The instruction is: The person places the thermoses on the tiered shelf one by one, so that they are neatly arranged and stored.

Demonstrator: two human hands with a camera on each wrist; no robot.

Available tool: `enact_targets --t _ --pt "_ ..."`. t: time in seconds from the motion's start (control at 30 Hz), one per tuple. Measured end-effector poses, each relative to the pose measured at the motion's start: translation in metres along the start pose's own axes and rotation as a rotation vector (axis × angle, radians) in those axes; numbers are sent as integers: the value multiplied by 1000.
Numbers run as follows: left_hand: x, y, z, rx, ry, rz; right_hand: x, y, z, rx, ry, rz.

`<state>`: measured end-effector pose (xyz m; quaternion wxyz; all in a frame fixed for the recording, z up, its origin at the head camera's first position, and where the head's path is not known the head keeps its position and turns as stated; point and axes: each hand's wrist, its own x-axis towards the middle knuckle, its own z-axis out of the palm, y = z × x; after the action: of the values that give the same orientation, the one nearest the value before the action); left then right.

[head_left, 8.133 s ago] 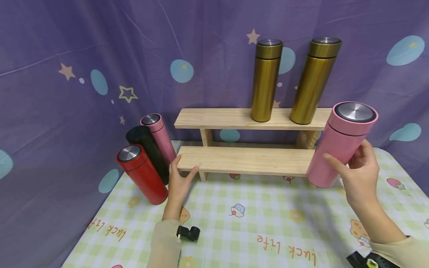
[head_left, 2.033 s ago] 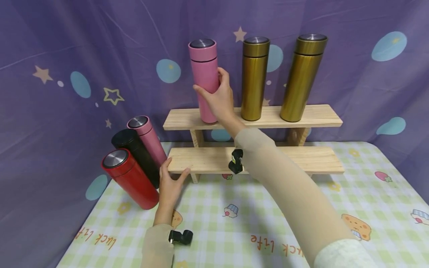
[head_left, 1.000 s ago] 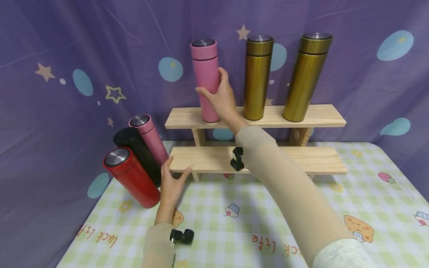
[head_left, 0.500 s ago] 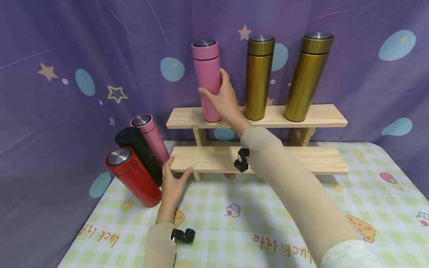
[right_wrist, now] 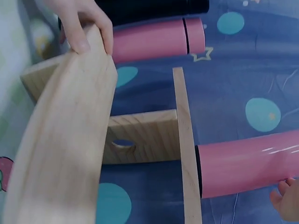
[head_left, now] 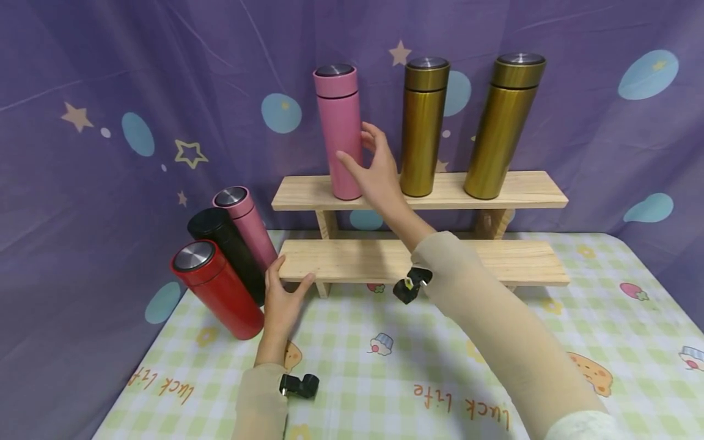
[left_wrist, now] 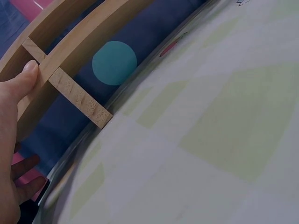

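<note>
A pink thermos (head_left: 337, 128) stands upright on the upper board of a two-tier wooden shelf (head_left: 299, 194), near its left part. Beside it my right hand (head_left: 379, 174) has its thumb and fingers spread, with a gap between thumb and thermos; whether a fingertip still touches is hard to tell. In the right wrist view, the fingers show at the lower right near the thermos (right_wrist: 243, 165). My left hand (head_left: 283, 305) holds the left end of the lower board (head_left: 352, 260), its thumb (left_wrist: 29, 74) on the front edge.
Two gold thermoses (head_left: 423, 134) (head_left: 502, 134) stand on the upper board, right of the pink one. Left of the shelf, a red thermos (head_left: 220, 293), a black one (head_left: 231, 256) and another pink one (head_left: 250, 226) stand close together on the checked tablecloth (head_left: 341, 391). Purple curtain (head_left: 220, 61) behind.
Earlier the right hand carried the pink thermos from the right side onto the upper board. Since half a second ago its fingers have loosened and drawn slightly right. The left hand stays put.
</note>
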<state>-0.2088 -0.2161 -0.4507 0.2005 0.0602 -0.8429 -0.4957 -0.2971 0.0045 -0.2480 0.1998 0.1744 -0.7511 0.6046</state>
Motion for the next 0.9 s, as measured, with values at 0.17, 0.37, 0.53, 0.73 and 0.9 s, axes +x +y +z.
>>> enact_targets --t 0.17,0.37,0.53,0.73,0.9 --pt "1 0 0 -3 2 2 -17 0 -4 47 -21 -8" --pt "1 -1 1 -4 6 2 -37 -1 -9 106 -50 -53" --pt "1 0 1 -5 9 4 -56 0 -15 189 -48 -123" --pt "1 0 1 1 3 -8 -81 5 -27 198 -54 -198" --pt "0 0 1 10 5 -13 -99 10 -39 168 -85 -212"
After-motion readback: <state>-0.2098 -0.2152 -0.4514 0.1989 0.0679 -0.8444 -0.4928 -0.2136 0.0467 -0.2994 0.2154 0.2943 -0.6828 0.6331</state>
